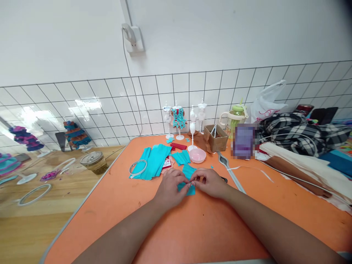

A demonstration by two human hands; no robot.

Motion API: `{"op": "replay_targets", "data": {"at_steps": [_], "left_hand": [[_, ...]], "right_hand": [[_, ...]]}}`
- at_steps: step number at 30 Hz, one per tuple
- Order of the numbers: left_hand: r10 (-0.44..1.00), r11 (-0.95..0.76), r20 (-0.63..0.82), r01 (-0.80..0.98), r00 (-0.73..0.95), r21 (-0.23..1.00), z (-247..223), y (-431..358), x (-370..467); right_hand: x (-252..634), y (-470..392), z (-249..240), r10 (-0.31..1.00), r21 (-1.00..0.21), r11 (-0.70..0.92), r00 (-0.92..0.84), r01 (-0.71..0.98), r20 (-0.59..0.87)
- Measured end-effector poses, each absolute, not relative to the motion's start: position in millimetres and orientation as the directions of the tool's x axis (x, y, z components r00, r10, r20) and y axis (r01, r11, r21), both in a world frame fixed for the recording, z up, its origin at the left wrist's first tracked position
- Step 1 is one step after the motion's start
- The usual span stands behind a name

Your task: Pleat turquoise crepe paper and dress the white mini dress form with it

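Far left of the bowl [197,156], a white hoop [35,194] is lying on a wooden table [30,223], and beyond it a pink-and-blue frilled dress [26,138] is being displayed. Farther right, a blue-and-brown dress [76,135] is standing behind a lidded cup [94,162]. On the orange table [110,216], left of the bowl, blue cloth [156,159] is being overlapped by a second hoop [138,167], with a red-and-white card [167,163] lying just beside the cloth. In front of the bowl and to its left, the left hand [172,187] is being held with thumb and forefinger narrowed to a pinch. A small blue scrap [190,191] is lying in front of the bowl, under the meeting fingertips. The right hand [211,182], in front of the bowl and to its right, is being held in a like narrow pinch; what is being gripped by either hand is too small to tell. Behind the bowl, white dress forms [193,127] are standing, one being covered in blue ruffles [179,118]. Right of the bowl, a cardboard box [216,138], a green bottle [235,118], a plastic bag [267,104] and plaid cloth [291,129] are resting.
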State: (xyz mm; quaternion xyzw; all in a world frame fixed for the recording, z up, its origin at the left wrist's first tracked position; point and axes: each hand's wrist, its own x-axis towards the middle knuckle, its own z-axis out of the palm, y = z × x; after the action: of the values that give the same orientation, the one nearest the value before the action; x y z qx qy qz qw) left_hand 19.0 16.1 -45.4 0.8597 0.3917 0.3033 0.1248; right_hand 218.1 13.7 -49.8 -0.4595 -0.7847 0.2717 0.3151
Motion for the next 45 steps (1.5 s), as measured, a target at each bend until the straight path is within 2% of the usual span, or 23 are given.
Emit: {"op": "replay_targets", "data": {"at_steps": [3, 5, 9, 10, 12, 17, 19, 20, 21, 23, 25, 28, 31, 35, 39, 43, 45], "left_hand": [[0.742, -0.668, 0.437, 0.61, 0.508, 0.426, -46, 17, 20], [0.755, -0.656, 0.435, 0.591, 0.491, 0.471, -44, 15, 22], [0.854, -0.511, 0.355, 0.48, 0.381, 0.714, -35, 9, 29], [0.873, -0.469, 0.327, 0.44, 0.361, 0.766, -34, 7, 31], [0.891, -0.42, 0.297, 0.376, 0.343, 0.826, -34, 6, 34], [0.945, -0.323, 0.271, 0.394, 0.181, 0.861, -43, 26, 26], [0.967, -0.254, 0.227, 0.365, 0.118, 0.895, -43, 37, 16], [0.966, -0.254, 0.224, 0.328, 0.128, 0.91, -42, 41, 11], [0.962, -0.261, 0.225, 0.279, 0.152, 0.924, -40, 43, 8], [0.957, -0.254, 0.218, 0.187, 0.191, 0.949, -35, 42, 5], [0.954, -0.23, 0.196, 0.135, 0.227, 0.964, -34, 38, 6], [0.943, -0.214, 0.167, 0.141, 0.289, 0.967, -41, 34, 12], [0.935, -0.215, 0.141, 0.203, 0.324, 0.955, -49, 36, 16], [0.923, -0.273, 0.161, 0.299, 0.35, 0.915, -49, 36, 14], [0.781, -0.488, 0.224, 0.346, 0.583, 0.801, -45, 22, 16], [0.557, -0.662, 0.09, 0.375, 0.826, 0.649, -44, -1, 30], [0.519, -0.731, 0.043, 0.417, 0.854, 0.54, -44, -9, 37]], "right_hand": [[215, 11, -50, 0.878, -0.652, 0.468, -0.397, 0.596, 0.268], [213, 7, -49, 0.813, -0.514, 0.582, -0.433, 0.63, 0.39], [211, 2, -48, 0.551, -0.104, 0.75, -0.532, 0.653, 0.643], [211, 1, -48, 0.504, -0.048, 0.758, -0.538, 0.651, 0.675], [211, -2, -47, 0.457, -0.021, 0.763, -0.517, 0.646, 0.724], [200, -18, -33, 0.428, -0.12, 0.812, -0.443, 0.571, 0.788], [204, -15, -26, 0.493, -0.231, 0.815, -0.427, 0.532, 0.758], [210, -9, -24, 0.567, -0.321, 0.786, -0.407, 0.529, 0.716], [221, 0, -24, 0.654, -0.423, 0.731, -0.369, 0.536, 0.661], [254, 21, -27, 0.868, -0.644, 0.474, -0.194, 0.6, 0.458], [294, 41, -35, 0.982, -0.751, 0.173, -0.049, 0.637, 0.184], [340, 54, -44, 0.984, -0.729, -0.171, 0.078, 0.663, -0.16], [356, 50, -45, 0.94, -0.697, -0.295, 0.069, 0.653, -0.333], [351, 42, -42, 0.945, -0.753, -0.298, 0.068, 0.587, -0.321], [347, 45, -43, 0.921, -0.749, -0.367, 0.102, 0.552, -0.376], [349, 49, -48, 0.892, -0.686, -0.425, 0.145, 0.591, -0.427], [351, 49, -50, 0.886, -0.673, -0.434, 0.147, 0.599, -0.44]]}}
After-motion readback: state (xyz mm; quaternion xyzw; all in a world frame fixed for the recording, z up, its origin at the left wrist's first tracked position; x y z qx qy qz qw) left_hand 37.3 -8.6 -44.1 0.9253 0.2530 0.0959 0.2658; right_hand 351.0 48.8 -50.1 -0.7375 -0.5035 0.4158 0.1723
